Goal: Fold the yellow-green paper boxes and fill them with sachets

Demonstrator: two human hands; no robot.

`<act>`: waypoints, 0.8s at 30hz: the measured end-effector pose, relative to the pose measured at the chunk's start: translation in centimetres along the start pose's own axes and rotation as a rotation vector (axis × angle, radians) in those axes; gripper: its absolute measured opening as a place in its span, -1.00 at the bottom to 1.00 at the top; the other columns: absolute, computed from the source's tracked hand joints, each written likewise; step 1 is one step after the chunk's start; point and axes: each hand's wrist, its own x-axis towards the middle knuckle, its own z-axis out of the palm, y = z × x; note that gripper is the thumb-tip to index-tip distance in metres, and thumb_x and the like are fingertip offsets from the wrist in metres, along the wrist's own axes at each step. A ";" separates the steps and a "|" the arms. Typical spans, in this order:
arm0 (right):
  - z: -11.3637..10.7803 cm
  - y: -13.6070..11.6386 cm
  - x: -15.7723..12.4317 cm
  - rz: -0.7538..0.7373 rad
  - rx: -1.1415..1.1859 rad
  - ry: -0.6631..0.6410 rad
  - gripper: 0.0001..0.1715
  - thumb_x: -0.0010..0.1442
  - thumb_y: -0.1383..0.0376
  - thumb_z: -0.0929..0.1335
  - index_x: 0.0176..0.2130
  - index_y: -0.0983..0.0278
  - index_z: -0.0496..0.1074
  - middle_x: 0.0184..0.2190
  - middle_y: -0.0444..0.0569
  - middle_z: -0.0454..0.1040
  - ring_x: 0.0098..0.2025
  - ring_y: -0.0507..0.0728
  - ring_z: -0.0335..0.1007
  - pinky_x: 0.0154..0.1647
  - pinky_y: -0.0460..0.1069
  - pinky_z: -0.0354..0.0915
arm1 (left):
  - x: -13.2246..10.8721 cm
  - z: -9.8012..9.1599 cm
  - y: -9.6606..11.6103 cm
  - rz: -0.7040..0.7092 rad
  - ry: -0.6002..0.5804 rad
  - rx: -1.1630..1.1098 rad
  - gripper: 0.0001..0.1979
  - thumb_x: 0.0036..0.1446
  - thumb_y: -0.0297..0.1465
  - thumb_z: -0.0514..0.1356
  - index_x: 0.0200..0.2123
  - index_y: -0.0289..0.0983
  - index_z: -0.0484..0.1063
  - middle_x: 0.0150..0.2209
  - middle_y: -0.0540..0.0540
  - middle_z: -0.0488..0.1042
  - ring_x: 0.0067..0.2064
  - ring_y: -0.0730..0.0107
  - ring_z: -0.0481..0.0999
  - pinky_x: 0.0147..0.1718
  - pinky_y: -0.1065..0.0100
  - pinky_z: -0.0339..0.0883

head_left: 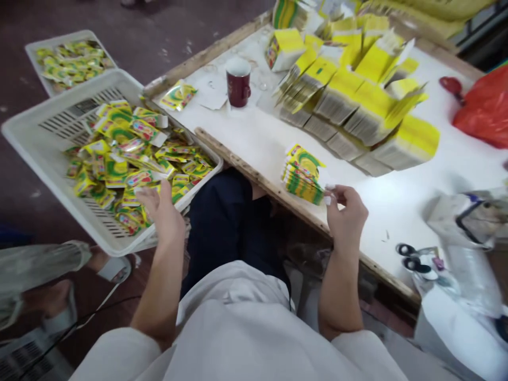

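A: Where was the small card stack (302, 175)?

B: On the white counter (260, 127), near its wooden front edge. Pieces overlapped like a fan, yellow and green print showing.

A: Right hand (349, 211)?

B: At the stack's right end, thumb and finger bent close together, white covers (327, 200) on the tips. Couldn't tell if they were clamped on a piece.

A: Left hand (170, 214)?

B: Over the near side of the white basket (43, 143), fingers apart, no grip visible. Small yellow-green packets (119, 172) lay heaped inside.

A: Further out?

B: Behind the stack, rows of yellow bundles (349, 100), packed tight. Maroon mug (238, 89) left of those; one shiny packet (178, 95) near the counter's left corner. Scissors (410, 259) near right, red bag (484, 108) far right. Beyond the basket, a second tray (59, 41) of packets.
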 end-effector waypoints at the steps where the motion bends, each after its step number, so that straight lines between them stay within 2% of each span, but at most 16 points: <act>1: 0.1 0.4 0.8 0.008 -0.055 -0.007 -0.77 0.18 0.24 0.33 -0.17 0.28 0.47 -0.23 0.06 0.53 -0.21 0.20 0.48 -0.13 0.13 0.43 | 0.0 -0.2 -0.2 -0.018 -0.011 0.003 -0.40 0.05 -0.18 0.35 0.10 -0.08 0.19 0.32 -0.05 0.18 0.42 0.17 -0.01 0.34 0.10 -0.03; 2: 0.6 0.8 1.6 0.017 -0.105 -0.018 -0.74 0.16 0.22 0.34 -0.16 0.28 0.48 -0.20 0.09 0.51 -0.20 0.22 0.46 -0.13 0.15 0.42 | -0.3 -0.3 -0.4 -0.041 -0.035 0.003 -0.34 0.00 -0.22 0.38 0.12 -0.07 0.16 0.36 -0.08 0.11 0.43 0.18 -0.04 0.34 0.11 -0.06; 4: 1.9 1.2 2.7 0.046 -0.198 -0.014 -0.67 0.13 0.21 0.36 -0.11 0.30 0.48 -0.15 0.15 0.46 -0.16 0.27 0.41 -0.06 0.22 0.37 | -1.6 -0.3 -0.6 -0.105 -0.105 -0.024 -0.30 -0.06 -0.25 0.40 0.11 -0.11 0.14 0.36 -0.20 0.11 0.39 0.16 0.08 0.32 0.11 0.00; 6: 3.3 1.4 3.4 0.084 -0.277 -0.016 -0.64 0.10 0.23 0.36 -0.09 0.32 0.49 -0.13 0.20 0.41 -0.09 0.32 0.35 0.03 0.27 0.29 | -3.1 0.0 -0.8 -0.165 -0.185 -0.062 -0.33 -0.09 -0.24 0.40 0.05 -0.14 0.17 0.29 -0.25 0.22 0.30 0.16 0.26 0.25 0.10 0.13; 9: 4.4 1.9 4.2 0.109 -0.320 -0.084 -0.68 0.08 0.26 0.37 -0.16 0.33 0.51 -0.16 0.21 0.39 -0.06 0.35 0.30 0.06 0.27 0.24 | -5.0 1.0 -1.0 -0.223 -0.300 -0.087 -0.39 -0.11 -0.22 0.41 -0.03 -0.16 0.23 0.15 -0.23 0.39 0.15 0.21 0.42 0.11 0.15 0.29; 12: 4.2 2.6 4.7 0.112 -0.312 -0.142 -0.73 0.05 0.25 0.37 -0.22 0.31 0.50 -0.23 0.15 0.39 -0.12 0.32 0.30 0.02 0.25 0.25 | -6.7 1.8 -0.7 -0.257 -0.391 -0.069 -0.44 -0.09 -0.19 0.41 -0.05 -0.20 0.29 0.04 -0.20 0.47 0.00 0.26 0.49 -0.04 0.23 0.37; 14: 4.1 3.0 4.9 0.118 -0.314 -0.179 -0.74 0.03 0.24 0.37 -0.25 0.32 0.50 -0.30 0.13 0.37 -0.14 0.32 0.29 0.01 0.25 0.24 | -7.7 2.1 -0.4 -0.278 -0.474 -0.061 -0.44 -0.03 -0.19 0.38 0.01 -0.21 0.31 0.01 -0.18 0.49 -0.04 0.29 0.50 -0.07 0.25 0.38; 18: 4.4 2.8 5.3 0.160 -0.437 -0.229 -0.57 0.09 0.23 0.34 -0.06 0.39 0.46 -0.25 0.17 0.38 -0.06 0.35 0.29 0.03 0.22 0.23 | -9.0 2.1 0.3 -0.337 -0.635 -0.082 -0.52 0.03 -0.22 0.36 0.00 -0.23 0.38 -0.05 -0.17 0.53 -0.05 0.27 0.51 -0.09 0.26 0.37; 20: 4.3 2.2 5.6 0.182 -0.513 -0.289 -0.55 0.14 0.21 0.33 -0.02 0.40 0.44 -0.22 0.20 0.38 -0.03 0.35 0.28 0.04 0.19 0.23 | -9.3 2.0 0.5 -0.352 -0.652 -0.080 -0.57 0.04 -0.24 0.36 -0.03 -0.23 0.41 -0.07 -0.16 0.54 -0.07 0.28 0.52 -0.11 0.28 0.37; 24: 3.7 0.7 6.5 0.216 -0.582 -0.410 -0.61 0.18 0.20 0.35 -0.07 0.41 0.45 -0.21 0.23 0.38 -0.04 0.33 0.27 0.03 0.15 0.20 | -9.1 1.7 0.4 -0.383 -0.645 -0.076 -0.61 0.04 -0.24 0.35 -0.07 -0.24 0.43 -0.14 -0.13 0.57 -0.17 0.35 0.54 -0.18 0.33 0.37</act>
